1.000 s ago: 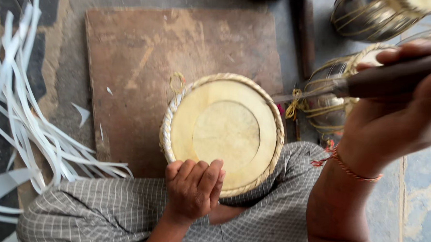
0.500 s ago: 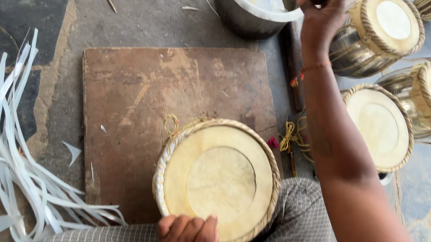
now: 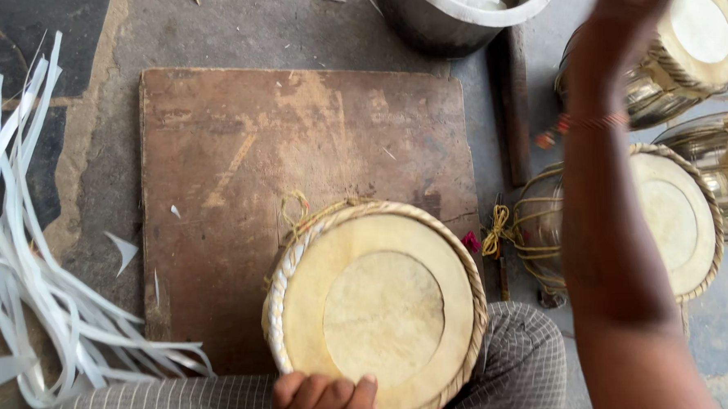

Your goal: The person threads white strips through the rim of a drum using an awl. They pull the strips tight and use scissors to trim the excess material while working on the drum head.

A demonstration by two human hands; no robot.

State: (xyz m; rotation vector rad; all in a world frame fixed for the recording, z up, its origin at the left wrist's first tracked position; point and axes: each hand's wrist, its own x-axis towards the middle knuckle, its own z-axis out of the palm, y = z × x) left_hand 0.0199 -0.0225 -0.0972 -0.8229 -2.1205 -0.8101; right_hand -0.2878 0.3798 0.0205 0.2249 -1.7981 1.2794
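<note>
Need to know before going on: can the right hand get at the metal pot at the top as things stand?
Probably yes: the right hand is stretched up beside the metal pot, at its rim, nothing in between. Blur hides any contact.

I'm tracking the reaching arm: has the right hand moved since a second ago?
Yes. The right hand has gone from beside the drum up to the metal pot.

Four hand drums with pale skin heads: one (image 3: 381,306) on the single brown wooden board (image 3: 296,150), three (image 3: 667,216) (image 3: 692,35) (image 3: 727,172) right of the board. One metal pot (image 3: 454,12) beyond the board. One heap of white strips (image 3: 31,268) to the board's left.
</note>
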